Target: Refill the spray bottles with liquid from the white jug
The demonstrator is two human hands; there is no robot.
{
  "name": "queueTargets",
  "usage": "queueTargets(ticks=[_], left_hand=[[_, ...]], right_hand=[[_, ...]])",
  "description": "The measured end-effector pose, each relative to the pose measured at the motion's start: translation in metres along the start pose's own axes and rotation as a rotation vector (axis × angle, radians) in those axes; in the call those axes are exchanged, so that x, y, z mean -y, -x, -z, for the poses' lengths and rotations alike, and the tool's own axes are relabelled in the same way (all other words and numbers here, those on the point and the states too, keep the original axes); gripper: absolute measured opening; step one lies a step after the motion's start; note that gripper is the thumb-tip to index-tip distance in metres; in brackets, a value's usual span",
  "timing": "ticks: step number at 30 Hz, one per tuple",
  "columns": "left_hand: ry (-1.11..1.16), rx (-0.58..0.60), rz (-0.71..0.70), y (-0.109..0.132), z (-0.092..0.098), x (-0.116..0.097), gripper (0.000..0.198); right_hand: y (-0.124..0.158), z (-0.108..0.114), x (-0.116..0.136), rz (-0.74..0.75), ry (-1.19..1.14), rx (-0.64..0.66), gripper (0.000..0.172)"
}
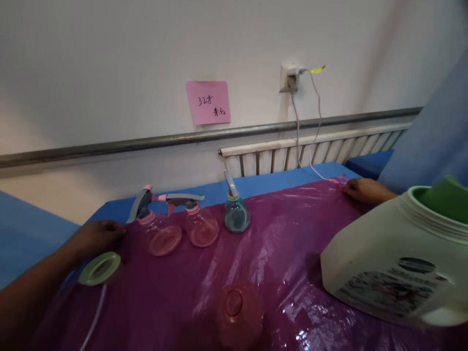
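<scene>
A shiny purple plastic sheet (285, 234) covers most of the blue surface. My right hand (367, 190) pinches its far right corner. At the far left edge, my left hand (97, 236) has its fingers closed on the sheet. Two clear pink spray bottles (164, 240) (203, 230) stand near that hand, with grey-and-pink trigger heads. To their right is a small teal spray bottle (237, 215) with a grey top. An open reddish bottle (241, 324) without a head stands at the near middle. Below my left wrist lies a pale green ring-shaped piece (99, 269), a thin white tube running from it.
A large white jug (380, 263) with a green piece (448, 200) in its mouth stands at the near right. Behind the bed are a metal rail (164, 141) and white bars (285, 156). Cables hang from a wall socket (290, 78); a pink note (208, 102) is on the wall.
</scene>
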State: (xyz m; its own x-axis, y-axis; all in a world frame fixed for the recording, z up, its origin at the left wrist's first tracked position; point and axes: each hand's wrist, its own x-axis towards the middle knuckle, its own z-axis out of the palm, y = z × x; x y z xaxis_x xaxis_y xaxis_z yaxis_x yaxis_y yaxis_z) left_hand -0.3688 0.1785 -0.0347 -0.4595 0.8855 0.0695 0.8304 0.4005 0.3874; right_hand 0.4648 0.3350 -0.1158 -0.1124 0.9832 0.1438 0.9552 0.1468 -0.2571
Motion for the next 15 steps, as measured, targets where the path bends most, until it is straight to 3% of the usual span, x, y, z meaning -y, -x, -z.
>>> queueTargets(ticks=[3,10,15], left_hand=[[-0.16,0.122,0.079,-0.003,0.007,-0.009,0.026],[-0.171,0.151,0.152,0.001,-0.003,-0.014,0.026],[-0.072,0.145,0.22,0.008,-0.004,-0.013,0.042]], right_hand=[[-0.002,0.002,-0.006,-0.021,0.027,0.028,0.045],[-0.004,-0.008,-0.024,-0.063,0.026,-0.034,0.03],[-0.015,-0.015,-0.025,0.013,-0.054,-0.083,0.047]])
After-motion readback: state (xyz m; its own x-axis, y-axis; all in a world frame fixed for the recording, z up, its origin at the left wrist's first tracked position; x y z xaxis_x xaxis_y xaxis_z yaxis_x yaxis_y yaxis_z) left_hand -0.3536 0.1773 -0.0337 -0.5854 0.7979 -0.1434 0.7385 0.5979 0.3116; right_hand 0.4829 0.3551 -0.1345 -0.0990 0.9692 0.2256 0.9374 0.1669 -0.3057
